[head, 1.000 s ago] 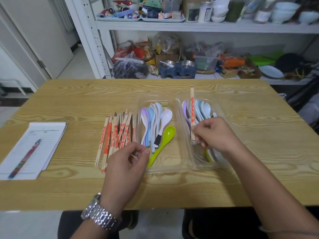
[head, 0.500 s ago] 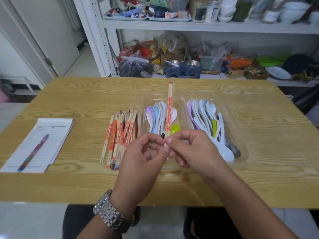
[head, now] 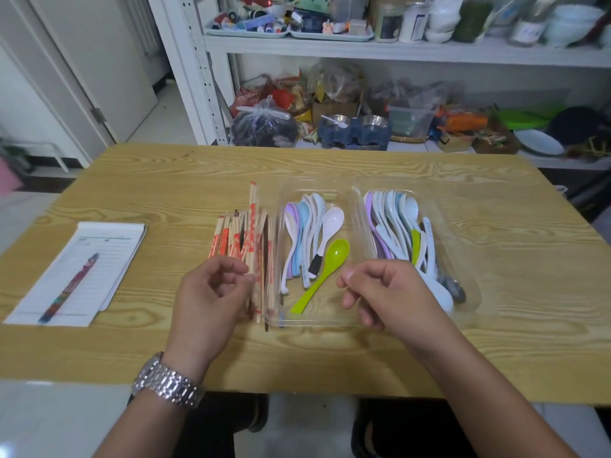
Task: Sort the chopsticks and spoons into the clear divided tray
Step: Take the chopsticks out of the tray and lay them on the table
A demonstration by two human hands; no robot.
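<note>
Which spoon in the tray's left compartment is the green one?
The lime-green spoon, rightmost there, lying slanted with its bowl at the far end; the other spoons beside it are white, blue or purple.

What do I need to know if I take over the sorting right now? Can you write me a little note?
Left hand: fingertips at one wrapped chopstick on the chopstick pile; I cannot tell if it grips.
Right hand: loosely curled, empty, over the clear tray.
Done: spoons fill both tray compartments.
Left: the chopsticks lie on the table beside the tray's left wall, none inside.
</note>
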